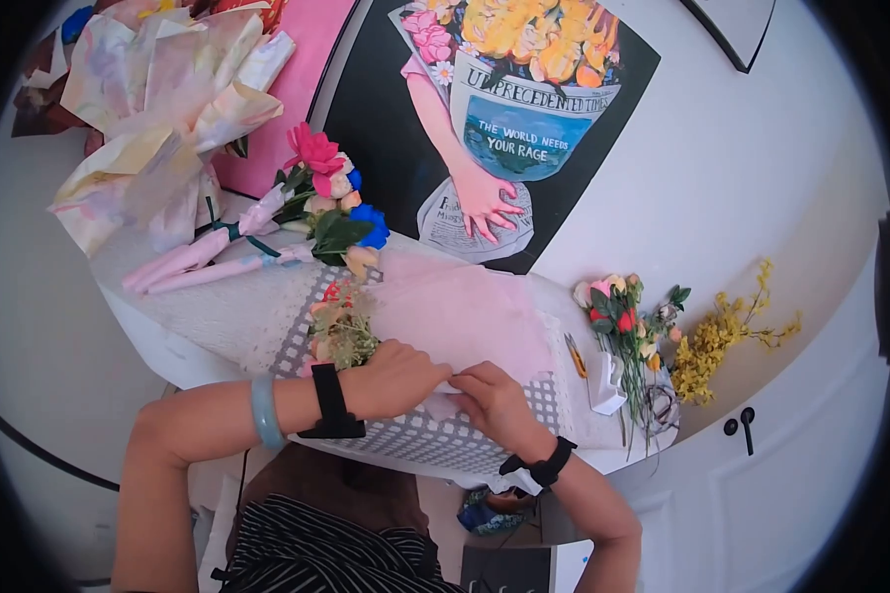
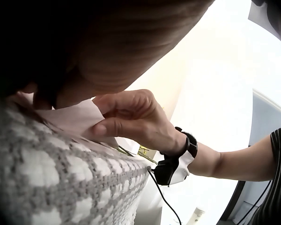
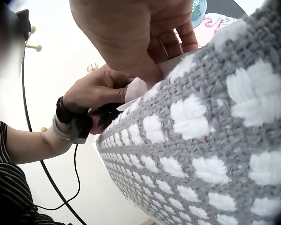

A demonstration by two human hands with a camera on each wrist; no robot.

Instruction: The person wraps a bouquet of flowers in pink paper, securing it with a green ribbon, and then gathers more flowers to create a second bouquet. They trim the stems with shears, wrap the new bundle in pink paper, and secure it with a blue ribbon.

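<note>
Pink paper sheet (image 1: 455,306): thin-looking and spread over the patterned cloth (image 1: 405,440); I find it mid-surface, with a pale fold at its near edge, between the hands.
Left hand (image 1: 396,379): pinching the paper, as I see from the right wrist view.
Right hand (image 1: 499,403): thumb and finger narrowed on the paper, close beside the left.
Paper risk: I judge that an uneven pull could crease or tear it, and the loose weave beneath might let a fold skew.
Flower bunch (image 1: 344,331): just beside the left wrist; I think a careless sweep of that arm could crush its fine sprigs.
Craft knife (image 1: 576,358): lies near a white box (image 1: 608,388), right of the sheet; a wide right-arm swing might knock it.
Poster (image 1: 603,198): I read "UNPRECEDENTED TIMES" and "THE WORLD NEEDS YOUR RAGE"; the smaller print I cannot make out.
Brands: none that I can read.
</note>
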